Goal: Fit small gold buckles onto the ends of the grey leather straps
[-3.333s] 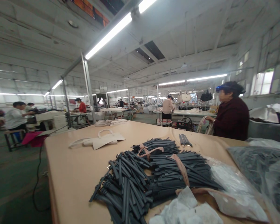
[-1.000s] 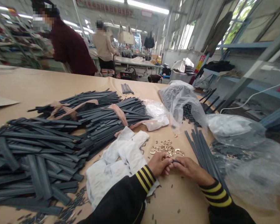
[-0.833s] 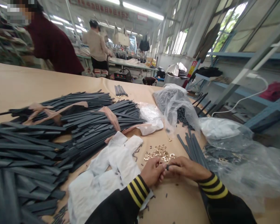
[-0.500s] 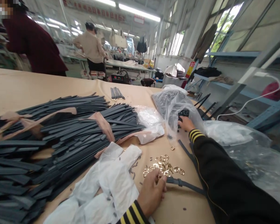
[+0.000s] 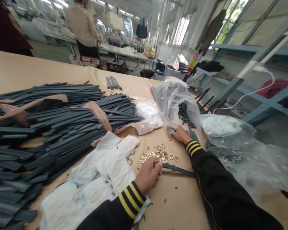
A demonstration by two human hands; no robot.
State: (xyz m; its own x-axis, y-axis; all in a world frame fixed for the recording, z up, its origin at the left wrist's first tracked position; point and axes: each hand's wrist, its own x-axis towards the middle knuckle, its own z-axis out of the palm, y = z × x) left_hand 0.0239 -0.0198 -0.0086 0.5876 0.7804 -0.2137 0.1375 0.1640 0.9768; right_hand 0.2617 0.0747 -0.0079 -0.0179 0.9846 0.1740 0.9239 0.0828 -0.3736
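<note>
My left hand (image 5: 149, 172) is closed on the end of a dark strap (image 5: 180, 170), beside a pile of gold buckles (image 5: 159, 152). The strap runs right, under my right sleeve, and has a small loop on it. My right hand (image 5: 181, 134) is low at the mouth of a clear plastic bag (image 5: 169, 99), close to a lone gold buckle (image 5: 169, 138). Its fingers are bent together; what they hold, if anything, is too small to make out. Small dark pieces (image 5: 183, 111) lie inside the bag's opening.
Bundles of dark straps (image 5: 86, 118) with pink ties cover the left. White cloth (image 5: 110, 163) lies near my left arm. More plastic bags (image 5: 244, 150) are at the right. A finished-looking strap group (image 5: 113, 83) sits farther back. Two people stand beyond the table (image 5: 45, 68).
My right hand has come out of the bag's opening and moved left and nearer to the buckles. My left hand still holds the strap. The view has shifted.
</note>
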